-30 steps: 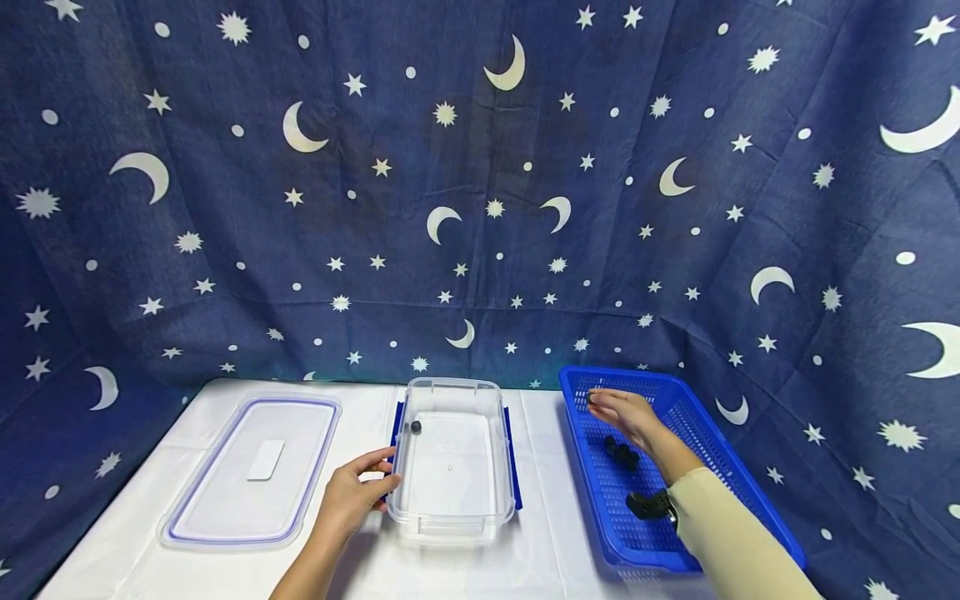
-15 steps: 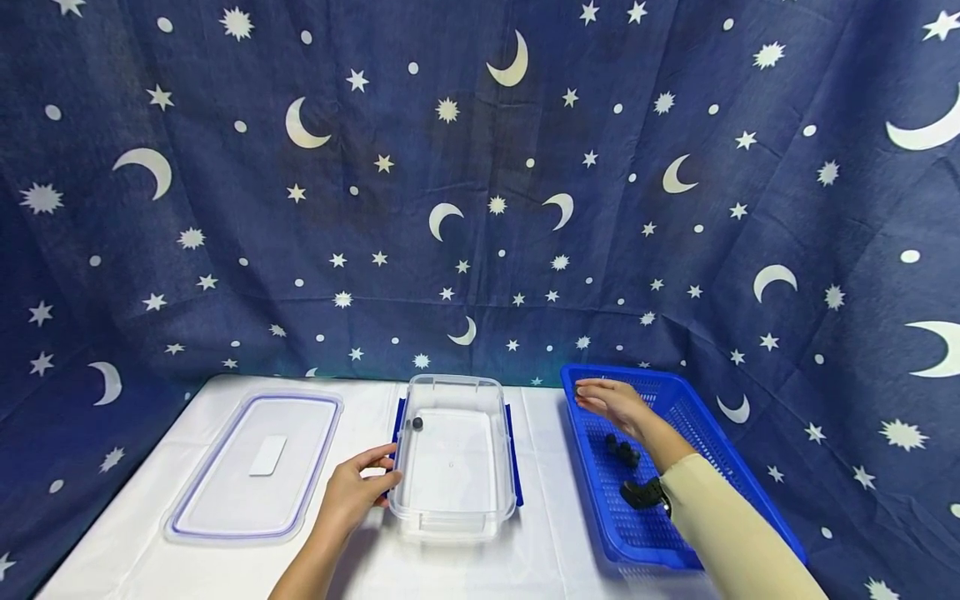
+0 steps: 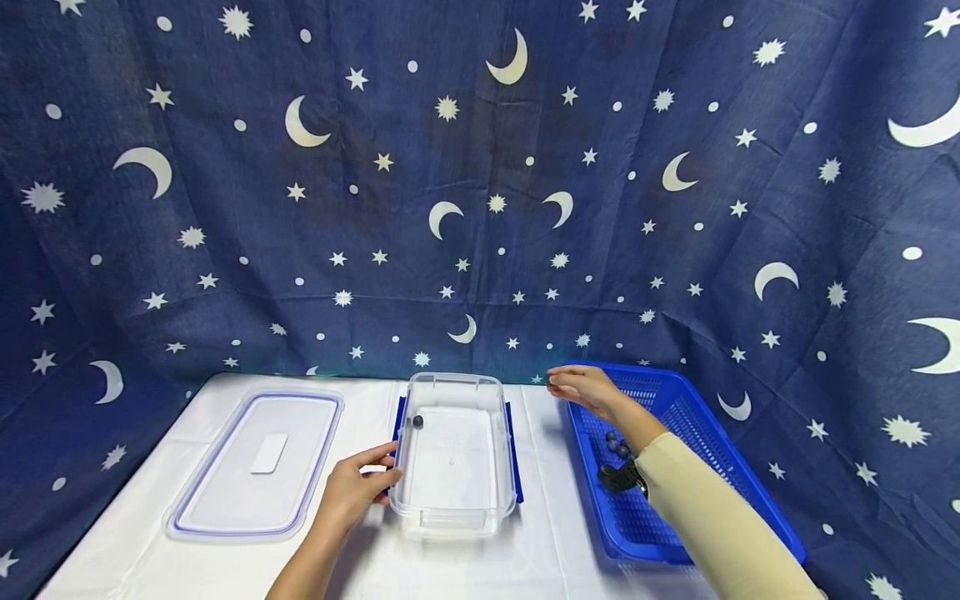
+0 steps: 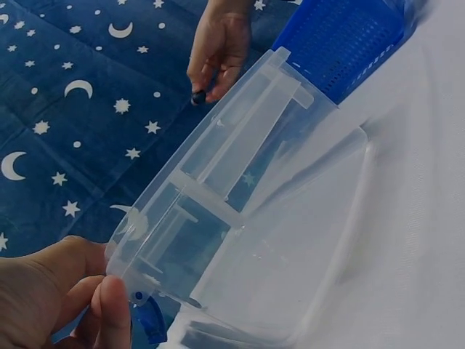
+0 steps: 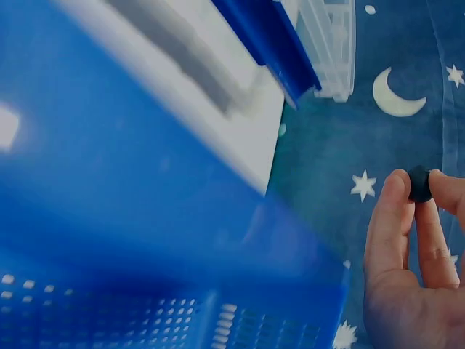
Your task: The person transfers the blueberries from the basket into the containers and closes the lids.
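Note:
My right hand (image 3: 585,389) pinches a small dark ball (image 5: 419,184) between thumb and fingertips, above the left rim of the blue basket (image 3: 622,542). Several more such dark balls (image 3: 617,443) lie on the basket floor, partly behind my wrist. At the middle of the table stands a clear plastic box (image 3: 452,518), lidless, with blue side latches. One dark ball (image 3: 417,422) sits inside it near the left wall. My left hand (image 3: 358,482) holds the box's left side; in the left wrist view its thumb and fingers (image 4: 112,309) grip the rim at a corner.
A clear lid (image 3: 225,492) with a purple-blue seal and a white label lies flat at the left of the white-covered table (image 3: 543,500). Behind the table hangs a dark blue cloth (image 3: 480,167) with moons and stars.
My right hand has moved left and slightly up with the ball, from inside the basket to over its left rim. The left hand keeps its hold on the box.

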A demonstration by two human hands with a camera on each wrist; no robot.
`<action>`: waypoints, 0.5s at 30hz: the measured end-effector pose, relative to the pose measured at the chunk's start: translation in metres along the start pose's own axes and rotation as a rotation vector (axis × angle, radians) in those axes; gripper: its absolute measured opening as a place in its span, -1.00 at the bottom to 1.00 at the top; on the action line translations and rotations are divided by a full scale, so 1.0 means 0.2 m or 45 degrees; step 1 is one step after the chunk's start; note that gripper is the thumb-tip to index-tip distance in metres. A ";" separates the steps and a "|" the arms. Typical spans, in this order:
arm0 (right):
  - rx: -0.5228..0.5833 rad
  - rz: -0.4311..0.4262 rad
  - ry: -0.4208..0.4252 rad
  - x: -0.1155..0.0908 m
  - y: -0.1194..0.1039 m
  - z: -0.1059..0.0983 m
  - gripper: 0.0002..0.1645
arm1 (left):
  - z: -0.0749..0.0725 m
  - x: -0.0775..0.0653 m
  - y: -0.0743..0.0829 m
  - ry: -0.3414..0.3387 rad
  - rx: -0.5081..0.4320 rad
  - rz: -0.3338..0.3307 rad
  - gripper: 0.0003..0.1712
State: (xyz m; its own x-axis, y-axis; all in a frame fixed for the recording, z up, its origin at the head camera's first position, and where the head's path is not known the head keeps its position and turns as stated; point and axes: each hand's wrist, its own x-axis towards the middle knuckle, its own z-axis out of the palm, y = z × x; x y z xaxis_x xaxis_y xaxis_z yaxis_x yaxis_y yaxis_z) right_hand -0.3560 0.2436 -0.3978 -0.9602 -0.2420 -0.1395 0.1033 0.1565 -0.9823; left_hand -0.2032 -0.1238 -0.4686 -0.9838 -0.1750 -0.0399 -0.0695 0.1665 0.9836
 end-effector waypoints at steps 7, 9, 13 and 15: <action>-0.070 -0.011 -0.030 0.06 -0.05 0.16 -0.50 | -0.01 0.01 0.00 -0.029 -0.012 -0.033 -0.51; -0.070 -0.005 -0.034 0.08 -0.06 0.22 -0.51 | -0.02 0.01 0.01 -0.047 -0.009 -0.050 -0.50; -0.035 0.006 -0.050 0.11 -0.07 0.32 -0.53 | -0.04 0.02 0.02 -0.098 -0.014 -0.071 -0.47; -0.018 0.017 -0.055 0.13 -0.07 0.37 -0.55 | -0.04 0.03 0.03 -0.129 -0.034 -0.084 -0.45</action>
State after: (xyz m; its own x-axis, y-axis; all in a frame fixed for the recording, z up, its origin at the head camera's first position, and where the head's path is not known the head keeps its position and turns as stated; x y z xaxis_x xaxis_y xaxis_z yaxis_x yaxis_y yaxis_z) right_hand -0.3632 0.1639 -0.3975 -0.9466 -0.2809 -0.1586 0.1123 0.1739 -0.9783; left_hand -0.2073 -0.1321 -0.4619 -0.9890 -0.0853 -0.1206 -0.1312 0.1321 0.9825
